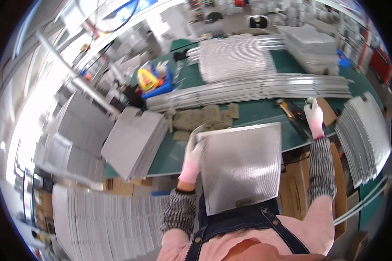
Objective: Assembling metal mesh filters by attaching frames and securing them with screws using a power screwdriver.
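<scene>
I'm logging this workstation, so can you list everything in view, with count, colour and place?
mesh panel: one, silver, held at the bench's near edge
panel stack: one, grey, bench left
fanned panels: one stack, silver, right
metal strips: many, silver, across the bench
mesh sheets: one pile, silver, far side
blue bin: one, blue with yellow contents, far left
bench: one, green top
left hand: pink glove, grips the panel's left edge
right hand: pink glove, on the bench, right

We see the mesh panel (241, 167) covering most of our left hand's (191, 158) fingers. What our right hand (314, 117) grips is too small to tell. The blue bin's (161, 85) contents blur together.
</scene>
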Demonstrator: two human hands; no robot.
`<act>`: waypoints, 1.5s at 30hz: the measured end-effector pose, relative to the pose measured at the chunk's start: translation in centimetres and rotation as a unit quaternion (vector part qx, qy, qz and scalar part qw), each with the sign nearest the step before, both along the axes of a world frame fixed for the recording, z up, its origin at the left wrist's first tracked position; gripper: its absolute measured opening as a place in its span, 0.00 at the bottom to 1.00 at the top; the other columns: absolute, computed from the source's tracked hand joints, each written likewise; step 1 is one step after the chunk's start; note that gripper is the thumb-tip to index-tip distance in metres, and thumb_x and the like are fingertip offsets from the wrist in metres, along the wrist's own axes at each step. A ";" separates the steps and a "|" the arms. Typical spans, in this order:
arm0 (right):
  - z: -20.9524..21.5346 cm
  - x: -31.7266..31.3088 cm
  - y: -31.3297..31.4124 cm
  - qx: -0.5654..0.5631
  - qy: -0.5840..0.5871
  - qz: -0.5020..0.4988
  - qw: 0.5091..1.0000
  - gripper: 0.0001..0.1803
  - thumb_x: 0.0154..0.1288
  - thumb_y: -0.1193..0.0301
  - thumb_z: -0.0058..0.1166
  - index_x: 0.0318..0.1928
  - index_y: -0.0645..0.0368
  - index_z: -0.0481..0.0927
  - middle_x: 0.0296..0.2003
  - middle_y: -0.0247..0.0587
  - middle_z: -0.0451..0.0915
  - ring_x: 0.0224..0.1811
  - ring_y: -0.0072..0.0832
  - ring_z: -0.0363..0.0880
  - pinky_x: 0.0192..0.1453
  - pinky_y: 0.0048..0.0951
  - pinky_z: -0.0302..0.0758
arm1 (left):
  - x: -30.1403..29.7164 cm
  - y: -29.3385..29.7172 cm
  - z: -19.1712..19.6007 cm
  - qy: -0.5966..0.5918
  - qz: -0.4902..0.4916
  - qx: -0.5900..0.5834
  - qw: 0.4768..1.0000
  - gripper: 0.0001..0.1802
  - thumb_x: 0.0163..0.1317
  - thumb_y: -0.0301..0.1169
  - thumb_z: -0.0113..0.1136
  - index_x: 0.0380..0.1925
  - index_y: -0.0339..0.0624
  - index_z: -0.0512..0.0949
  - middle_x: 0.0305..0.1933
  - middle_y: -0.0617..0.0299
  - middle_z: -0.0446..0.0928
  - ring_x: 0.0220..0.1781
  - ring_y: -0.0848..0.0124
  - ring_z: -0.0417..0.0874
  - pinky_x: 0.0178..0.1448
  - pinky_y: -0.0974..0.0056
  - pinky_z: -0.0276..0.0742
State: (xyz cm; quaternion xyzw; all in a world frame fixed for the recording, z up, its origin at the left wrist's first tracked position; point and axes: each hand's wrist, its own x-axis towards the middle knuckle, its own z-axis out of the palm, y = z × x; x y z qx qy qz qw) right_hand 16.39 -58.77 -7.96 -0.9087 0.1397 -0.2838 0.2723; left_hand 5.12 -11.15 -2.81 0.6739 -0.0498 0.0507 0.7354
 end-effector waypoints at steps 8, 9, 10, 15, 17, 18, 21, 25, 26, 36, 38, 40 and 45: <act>3.6 -10.7 27.7 -0.054 -0.056 0.331 0.940 0.17 0.69 0.68 0.54 0.58 0.44 0.79 0.40 0.36 0.83 0.32 0.36 0.84 0.34 0.33 0.81 | 0.2 -1.1 1.1 0.010 -0.130 -0.169 0.977 0.31 0.71 0.28 0.49 0.73 0.37 0.58 0.70 0.50 0.68 0.69 0.64 0.71 0.72 0.62 0.66; 4.1 -10.8 29.0 -0.021 -0.084 0.358 0.930 0.17 0.69 0.68 0.55 0.58 0.43 0.79 0.39 0.35 0.83 0.31 0.35 0.84 0.34 0.33 0.80 | 0.1 -1.1 1.2 0.011 -0.127 -0.172 0.977 0.31 0.71 0.28 0.49 0.73 0.37 0.58 0.70 0.50 0.68 0.69 0.64 0.71 0.72 0.62 0.66; 4.2 -10.6 29.8 -0.009 -0.135 0.365 0.921 0.17 0.67 0.68 0.56 0.56 0.44 0.80 0.37 0.35 0.83 0.30 0.36 0.83 0.33 0.33 0.79 | 0.1 -1.1 1.3 0.018 -0.134 -0.179 0.974 0.32 0.71 0.28 0.48 0.73 0.37 0.56 0.70 0.50 0.69 0.69 0.63 0.71 0.73 0.62 0.66; 3.7 -10.0 31.6 -0.027 -0.167 0.377 0.910 0.17 0.65 0.70 0.59 0.54 0.46 0.82 0.33 0.35 0.82 0.29 0.35 0.83 0.32 0.33 0.78 | -0.2 -0.6 0.8 0.000 -0.146 -0.173 0.974 0.30 0.71 0.28 0.46 0.72 0.35 0.58 0.67 0.49 0.71 0.68 0.64 0.72 0.73 0.62 0.65; 3.5 -10.0 31.8 -0.035 -0.172 0.380 0.908 0.17 0.64 0.71 0.60 0.54 0.47 0.82 0.32 0.35 0.82 0.29 0.35 0.82 0.32 0.33 0.78 | -0.4 -0.7 1.0 -0.003 -0.136 -0.165 0.977 0.29 0.71 0.28 0.46 0.71 0.34 0.59 0.66 0.50 0.71 0.68 0.64 0.72 0.73 0.63 0.65; 3.6 -10.0 31.9 -0.029 -0.185 0.379 0.906 0.17 0.63 0.71 0.60 0.53 0.47 0.83 0.31 0.34 0.81 0.28 0.35 0.82 0.31 0.33 0.78 | -0.4 -0.8 1.0 -0.005 -0.128 -0.152 0.980 0.28 0.71 0.28 0.46 0.70 0.33 0.61 0.66 0.50 0.72 0.68 0.65 0.72 0.73 0.63 0.65; 3.9 -10.1 32.5 -0.019 -0.203 0.386 0.900 0.16 0.62 0.72 0.61 0.52 0.48 0.83 0.30 0.34 0.81 0.27 0.34 0.82 0.31 0.32 0.78 | 0.0 -0.2 -0.1 -0.020 -0.117 -0.147 0.982 0.26 0.70 0.28 0.45 0.67 0.32 0.64 0.65 0.50 0.72 0.68 0.65 0.72 0.73 0.62 0.65; 3.9 -9.8 32.2 -0.031 -0.211 0.395 0.894 0.16 0.61 0.73 0.61 0.51 0.49 0.84 0.29 0.34 0.80 0.27 0.34 0.81 0.31 0.32 0.77 | -0.4 -0.5 0.8 -0.016 -0.129 -0.151 0.980 0.26 0.69 0.27 0.44 0.66 0.32 0.65 0.64 0.50 0.73 0.68 0.64 0.72 0.74 0.62 0.64; 4.1 -9.9 32.3 -0.031 -0.211 0.396 0.893 0.16 0.61 0.73 0.61 0.51 0.49 0.84 0.29 0.34 0.80 0.27 0.34 0.81 0.31 0.32 0.77 | -0.5 -0.4 0.8 -0.024 -0.126 -0.139 0.982 0.26 0.68 0.26 0.44 0.66 0.32 0.65 0.64 0.50 0.74 0.67 0.64 0.72 0.74 0.62 0.63; 4.6 -10.6 32.2 -0.071 -0.220 0.414 0.880 0.20 0.60 0.74 0.60 0.54 0.50 0.82 0.26 0.33 0.78 0.26 0.32 0.81 0.29 0.32 0.76 | -1.3 -0.2 1.1 -0.038 -0.149 -0.094 0.984 0.29 0.63 0.25 0.43 0.66 0.30 0.63 0.64 0.48 0.72 0.67 0.62 0.72 0.73 0.61 0.64; 4.7 -11.1 32.7 -0.106 -0.218 0.406 0.881 0.21 0.59 0.73 0.60 0.54 0.51 0.82 0.25 0.32 0.77 0.25 0.30 0.80 0.28 0.31 0.76 | -1.5 0.1 0.7 -0.045 -0.140 -0.084 0.986 0.28 0.62 0.23 0.42 0.65 0.31 0.63 0.64 0.49 0.72 0.67 0.64 0.71 0.74 0.61 0.63; 4.6 -11.3 33.2 -0.105 -0.217 0.408 0.881 0.21 0.59 0.73 0.59 0.55 0.51 0.82 0.26 0.32 0.77 0.25 0.30 0.80 0.28 0.31 0.76 | -1.8 0.4 0.6 -0.052 -0.133 -0.074 0.987 0.28 0.62 0.22 0.41 0.64 0.32 0.64 0.63 0.51 0.73 0.67 0.65 0.71 0.74 0.62 0.62; 4.6 -11.8 34.2 -0.088 -0.226 0.408 0.880 0.19 0.60 0.76 0.58 0.53 0.53 0.82 0.26 0.35 0.77 0.22 0.33 0.78 0.26 0.33 0.74 | -2.5 0.8 0.9 -0.050 -0.098 -0.039 0.993 0.28 0.61 0.23 0.41 0.64 0.32 0.64 0.62 0.51 0.73 0.67 0.63 0.71 0.75 0.60 0.61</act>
